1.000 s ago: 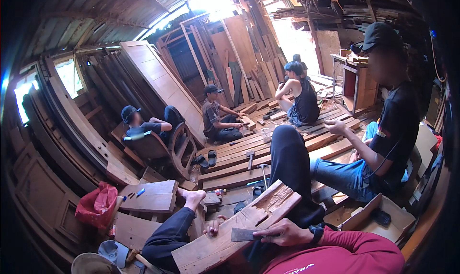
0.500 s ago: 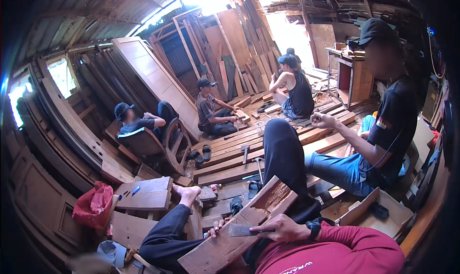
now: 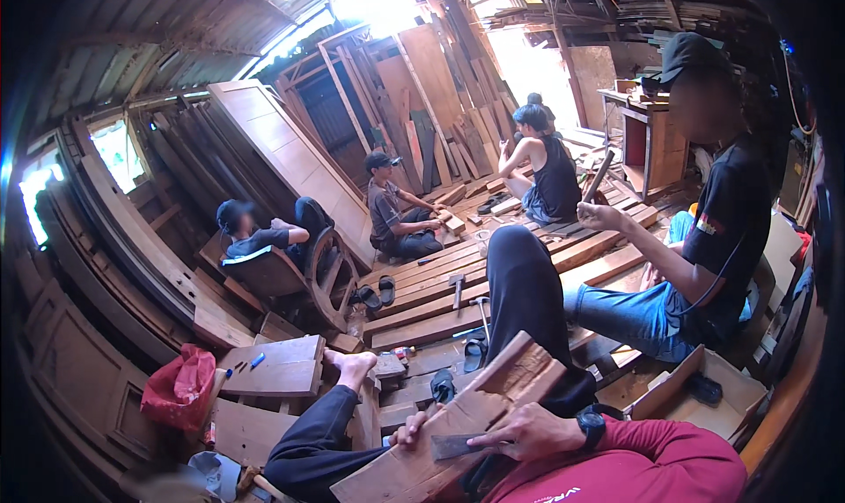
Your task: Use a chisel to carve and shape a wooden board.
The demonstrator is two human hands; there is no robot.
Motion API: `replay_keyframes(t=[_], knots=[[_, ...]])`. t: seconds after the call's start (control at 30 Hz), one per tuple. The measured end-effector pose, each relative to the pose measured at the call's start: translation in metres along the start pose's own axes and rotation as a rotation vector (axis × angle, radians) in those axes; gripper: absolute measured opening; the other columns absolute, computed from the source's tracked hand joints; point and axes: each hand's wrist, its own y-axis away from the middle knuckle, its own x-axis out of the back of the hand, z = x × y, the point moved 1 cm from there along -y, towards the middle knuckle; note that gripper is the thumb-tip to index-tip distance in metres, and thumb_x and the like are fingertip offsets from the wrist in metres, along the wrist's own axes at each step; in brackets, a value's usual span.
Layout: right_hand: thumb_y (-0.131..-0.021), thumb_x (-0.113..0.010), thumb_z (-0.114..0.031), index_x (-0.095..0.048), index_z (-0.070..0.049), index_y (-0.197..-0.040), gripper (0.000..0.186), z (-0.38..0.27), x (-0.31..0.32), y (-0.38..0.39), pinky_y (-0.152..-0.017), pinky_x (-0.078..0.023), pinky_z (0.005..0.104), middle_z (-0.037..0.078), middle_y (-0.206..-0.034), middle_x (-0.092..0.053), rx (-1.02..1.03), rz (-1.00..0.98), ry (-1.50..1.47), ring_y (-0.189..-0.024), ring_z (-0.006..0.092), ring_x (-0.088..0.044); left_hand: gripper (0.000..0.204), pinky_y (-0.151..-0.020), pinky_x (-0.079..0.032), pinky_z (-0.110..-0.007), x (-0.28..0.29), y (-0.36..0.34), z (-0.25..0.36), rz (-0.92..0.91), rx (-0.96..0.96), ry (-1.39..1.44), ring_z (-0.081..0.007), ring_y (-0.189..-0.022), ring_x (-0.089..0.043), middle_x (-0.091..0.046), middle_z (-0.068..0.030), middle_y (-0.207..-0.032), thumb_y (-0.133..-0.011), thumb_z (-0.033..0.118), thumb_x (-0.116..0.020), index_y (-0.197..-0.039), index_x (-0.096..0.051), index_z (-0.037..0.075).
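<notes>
The right hand (image 3: pixel 537 433) grips a flat metal scraper (image 3: pixel 458 447), pressed onto the wooden plank (image 3: pixel 458 424) beneath it. The left hand (image 3: pixel 411 430) clasps the plank's far edge. The plank's long axis runs diagonally, rising to the right across the lap.

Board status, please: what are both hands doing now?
Left hand grips board edge. Right hand presses flat metal blade on board. Raised knee just behind; nothing blocks the board.
</notes>
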Motion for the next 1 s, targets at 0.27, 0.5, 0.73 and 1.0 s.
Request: replay_keyframes(t=[0.27, 0.5, 0.73, 1.0], knots=[[-0.088, -0.068, -0.021, -0.069, -0.033, -0.131, 0.044, 0.016, -0.017, 0.004, -0.060, -0.056, 0.0413, 0.011, -0.080, -0.072, 0.041, -0.027, -0.046, -0.066, 0.0300, -0.069, 0.041, -0.117, -0.019, -0.051, 0.004, 0.001, -0.007, -0.014, 0.023, 0.010, -0.0158, -0.107, -0.052, -0.064, 0.0010, -0.094, -0.103, 0.037, -0.038, -0.082, -0.069, 0.019], [-0.086, -0.067, -0.022, -0.067, -0.031, -0.133, 0.048, 0.024, -0.017, 0.003, -0.064, -0.057, 0.0421, 0.012, -0.085, -0.073, 0.033, -0.143, 0.052, -0.072, 0.0318, -0.071, 0.043, -0.119, -0.016, -0.052, 0.006, 0.000, -0.015, -0.018, 0.053, 0.014, -0.0161, -0.111, -0.051, -0.065, 0.0015, -0.096, -0.103, 0.039, -0.036, -0.085, -0.070, 0.019], [-0.085, -0.067, -0.020, -0.072, -0.028, -0.127, 0.043, 0.032, -0.001, 0.000, -0.069, -0.057, 0.0426, 0.014, -0.087, -0.074, 0.030, -0.100, -0.006, -0.076, 0.0325, -0.071, 0.044, -0.122, -0.012, -0.053, 0.016, 0.001, -0.021, -0.067, 0.083, 0.039, -0.0178, -0.116, -0.050, -0.066, 0.0030, -0.102, -0.103, 0.041, -0.034, -0.090, -0.071, 0.020], [-0.082, -0.068, -0.018, -0.080, -0.017, -0.107, 0.028, 0.042, 0.013, -0.004, -0.073, -0.055, 0.0413, 0.016, -0.084, -0.074, -0.026, -0.086, -0.128, -0.076, 0.0323, -0.070, 0.046, -0.122, -0.012, -0.054, 0.031, 0.008, -0.022, -0.123, 0.073, 0.034, -0.0176, -0.120, -0.049, -0.067, 0.0035, -0.107, -0.103, 0.043, -0.033, -0.096, -0.073, 0.021]])
